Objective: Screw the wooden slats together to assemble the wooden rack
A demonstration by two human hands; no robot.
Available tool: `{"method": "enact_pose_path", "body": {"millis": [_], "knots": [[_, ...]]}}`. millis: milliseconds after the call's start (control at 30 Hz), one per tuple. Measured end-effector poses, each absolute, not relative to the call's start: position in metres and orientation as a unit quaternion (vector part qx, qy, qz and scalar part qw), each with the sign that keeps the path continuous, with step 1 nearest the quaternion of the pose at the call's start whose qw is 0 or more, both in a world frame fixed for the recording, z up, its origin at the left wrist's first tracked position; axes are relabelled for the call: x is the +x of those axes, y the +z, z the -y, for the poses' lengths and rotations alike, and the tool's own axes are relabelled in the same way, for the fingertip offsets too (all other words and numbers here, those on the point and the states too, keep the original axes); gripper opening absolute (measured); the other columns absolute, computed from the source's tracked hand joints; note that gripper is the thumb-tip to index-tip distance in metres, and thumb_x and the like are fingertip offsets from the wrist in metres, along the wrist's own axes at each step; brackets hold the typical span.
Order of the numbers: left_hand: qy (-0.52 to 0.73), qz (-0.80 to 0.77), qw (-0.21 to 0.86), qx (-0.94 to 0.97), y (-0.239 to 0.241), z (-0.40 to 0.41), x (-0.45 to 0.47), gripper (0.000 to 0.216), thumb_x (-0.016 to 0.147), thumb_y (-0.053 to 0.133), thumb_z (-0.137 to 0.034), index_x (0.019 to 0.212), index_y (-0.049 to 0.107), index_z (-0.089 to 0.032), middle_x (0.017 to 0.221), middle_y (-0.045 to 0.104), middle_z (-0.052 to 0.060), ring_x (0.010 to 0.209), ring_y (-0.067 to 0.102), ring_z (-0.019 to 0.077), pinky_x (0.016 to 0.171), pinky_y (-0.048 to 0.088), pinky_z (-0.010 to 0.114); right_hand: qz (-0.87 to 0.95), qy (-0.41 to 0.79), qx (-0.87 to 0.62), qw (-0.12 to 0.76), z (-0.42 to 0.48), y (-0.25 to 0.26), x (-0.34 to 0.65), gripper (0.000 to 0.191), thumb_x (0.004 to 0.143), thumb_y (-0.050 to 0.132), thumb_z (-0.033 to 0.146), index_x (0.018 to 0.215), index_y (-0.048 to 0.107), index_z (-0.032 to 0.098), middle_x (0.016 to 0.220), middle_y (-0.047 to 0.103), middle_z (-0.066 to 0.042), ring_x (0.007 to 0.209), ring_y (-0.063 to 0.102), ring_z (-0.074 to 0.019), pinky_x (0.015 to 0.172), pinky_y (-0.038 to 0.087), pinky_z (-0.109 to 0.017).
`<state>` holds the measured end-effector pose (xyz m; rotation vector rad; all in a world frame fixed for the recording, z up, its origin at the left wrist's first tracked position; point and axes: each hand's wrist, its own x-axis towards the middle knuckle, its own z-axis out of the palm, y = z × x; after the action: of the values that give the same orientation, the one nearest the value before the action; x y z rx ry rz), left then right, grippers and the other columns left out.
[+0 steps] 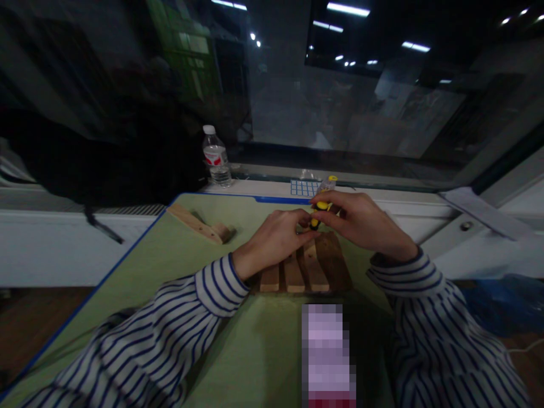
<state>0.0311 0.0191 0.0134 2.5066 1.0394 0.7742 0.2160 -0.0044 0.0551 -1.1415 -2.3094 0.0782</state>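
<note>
My right hand (359, 218) is closed around a small yellow-and-black tool (323, 205), which looks like a short screwdriver held tilted. The fingertips of my left hand (278, 238) are pinched together at the tool's lower end; what lies between them is hidden. Both hands are over the far edge of a slatted wooden piece (314, 266), made of several wavy strips lying side by side on the table. My left hand and wrist cover part of its left side.
A green table mat (242, 340) has a blue edge. On it at the far left lies a wooden arm with a short block (198, 224). A water bottle (217, 161), a blue grid sheet (304, 187) and a clear yellow-topped container (328, 182) are by the window. A pixelated object (326, 351) is in front.
</note>
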Motion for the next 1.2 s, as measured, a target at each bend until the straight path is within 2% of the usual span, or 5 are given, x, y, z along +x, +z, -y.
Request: {"method": "enact_pose_path", "body": {"millis": [200,667,867,1033,1200], "knots": [[0.274,-0.365,0.139,0.879,0.0091,-0.0198,0.0316,0.027,0.086,0.059,-0.039,0.1,0.066,-0.018,0.095,0.072,0.005,0.083,0.065,0.0204,0.069,0.044,0.028,0.855,0.017,-0.442,0.271,0.0041,0.0553,0.2154,0.026,0.088,0.055,0.033,0.108,0.063,0.018,0.102,0.071,-0.006,0.078,0.065,-0.0175,0.068,0.046,-0.029],[0.275,-0.361,0.151,0.878,0.009,-0.0196,0.0322,0.019,0.087,0.057,-0.03,0.099,0.067,-0.019,0.091,0.072,0.003,0.076,0.065,0.018,0.065,0.042,0.027,0.848,0.014,-0.458,0.267,0.0058,0.0566,0.2138,0.024,0.087,0.058,0.033,0.105,0.063,0.018,0.097,0.072,-0.005,0.072,0.065,-0.0156,0.064,0.045,-0.027],[0.28,-0.353,0.159,0.879,0.0068,-0.0207,0.0317,0.019,0.088,0.056,-0.027,0.101,0.067,-0.019,0.091,0.072,0.003,0.076,0.065,0.0174,0.066,0.042,0.027,0.841,0.024,-0.463,0.279,0.0066,0.0548,0.214,0.034,0.087,0.057,0.037,0.115,0.06,0.018,0.109,0.069,-0.008,0.07,0.065,-0.015,0.064,0.049,-0.029],[0.278,-0.339,0.17,0.882,0.0064,-0.0222,0.0311,0.019,0.089,0.054,-0.027,0.097,0.068,-0.018,0.09,0.072,0.004,0.076,0.065,0.0172,0.065,0.042,0.026,0.853,0.045,-0.435,0.287,0.0068,0.0535,0.2153,0.044,0.085,0.057,0.027,0.128,0.053,0.019,0.116,0.067,-0.007,0.069,0.065,-0.0129,0.059,0.05,-0.026],[0.266,-0.343,0.169,0.885,0.0071,-0.023,0.0304,0.019,0.088,0.054,-0.025,0.097,0.069,-0.018,0.088,0.072,0.004,0.076,0.064,0.0174,0.064,0.041,0.026,0.861,0.038,-0.419,0.285,0.0058,0.0523,0.2165,0.033,0.086,0.055,0.021,0.119,0.06,0.017,0.109,0.07,-0.006,0.07,0.065,-0.0123,0.061,0.049,-0.025]]}}
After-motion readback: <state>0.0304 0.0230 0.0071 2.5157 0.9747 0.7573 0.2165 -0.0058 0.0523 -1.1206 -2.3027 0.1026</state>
